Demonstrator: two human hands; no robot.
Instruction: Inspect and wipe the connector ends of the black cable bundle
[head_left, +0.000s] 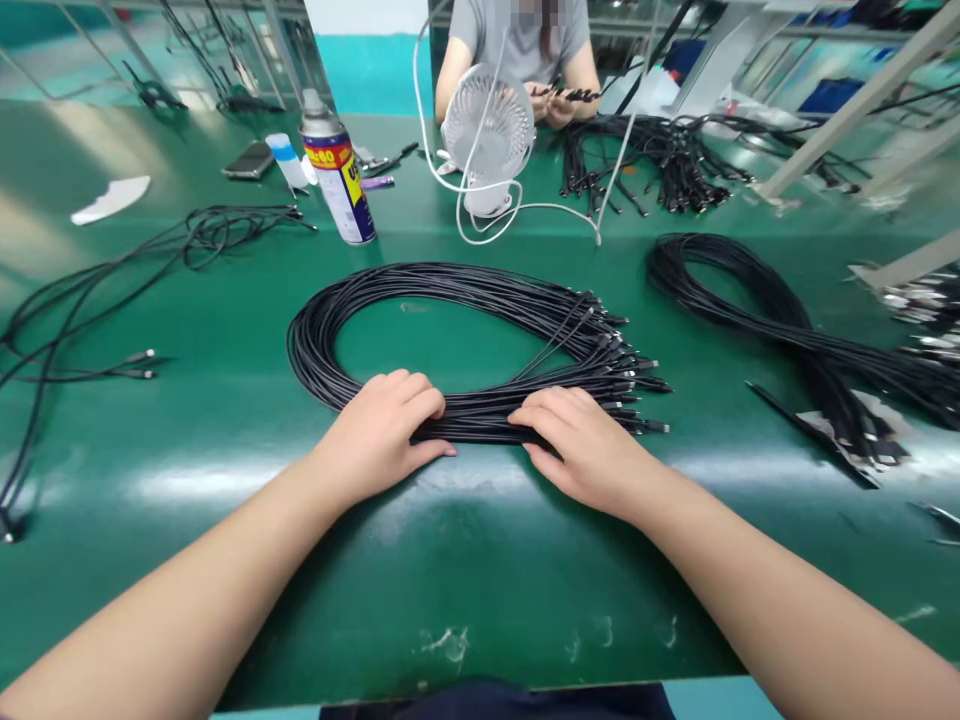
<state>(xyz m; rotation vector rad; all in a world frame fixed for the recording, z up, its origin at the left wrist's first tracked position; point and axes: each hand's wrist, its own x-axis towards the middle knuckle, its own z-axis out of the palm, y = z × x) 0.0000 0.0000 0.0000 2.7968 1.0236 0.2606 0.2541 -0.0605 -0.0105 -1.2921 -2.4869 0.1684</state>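
A looped bundle of black cables lies on the green table in front of me, its plug ends gathered at the right. My left hand is wrapped over the near side of the loop, thumb along the front edge. Further right on the same strands, my right hand closes round the cables just short of their connectors. Between the two hands a short stretch of the strands shows. The palms and the undersides of the fingers are hidden.
Left lie loose black cables. Behind the bundle stand a spray can and a small white fan with its cord. Another cable bundle lies right, near a metal post. Across the table a person holds dark pieces.
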